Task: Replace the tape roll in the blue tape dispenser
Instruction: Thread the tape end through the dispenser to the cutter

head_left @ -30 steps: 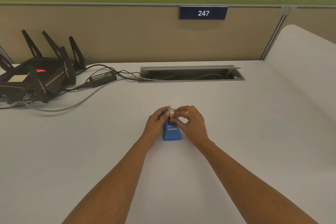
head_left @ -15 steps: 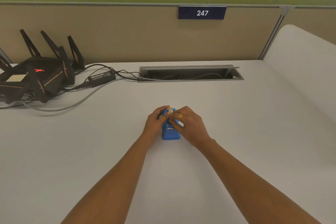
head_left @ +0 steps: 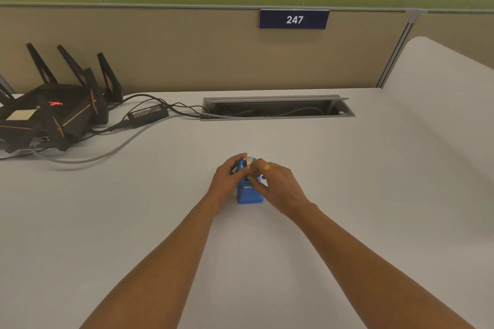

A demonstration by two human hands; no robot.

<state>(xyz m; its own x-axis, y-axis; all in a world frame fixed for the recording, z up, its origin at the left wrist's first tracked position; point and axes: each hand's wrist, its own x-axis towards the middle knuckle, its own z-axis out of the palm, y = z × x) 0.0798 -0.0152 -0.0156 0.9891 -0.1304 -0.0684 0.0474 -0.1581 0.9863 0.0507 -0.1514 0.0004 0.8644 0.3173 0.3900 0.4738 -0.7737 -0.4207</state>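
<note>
Blue tape dispenser [head_left: 250, 193] gripped by left hand [head_left: 229, 176]; right hand [head_left: 278, 184] fingers pinch tape roll [head_left: 249, 160]

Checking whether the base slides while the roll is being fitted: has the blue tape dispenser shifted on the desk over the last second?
No. The blue tape dispenser keeps its spot below the cable tray; both shift slightly together, so only the camera moved.

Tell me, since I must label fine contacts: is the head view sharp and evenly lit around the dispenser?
Head view: soft even light, no glare; blue tape dispenser slightly soft; left hand and right hand hide the tape roll contacts; wide-angle bending at edges.
</note>
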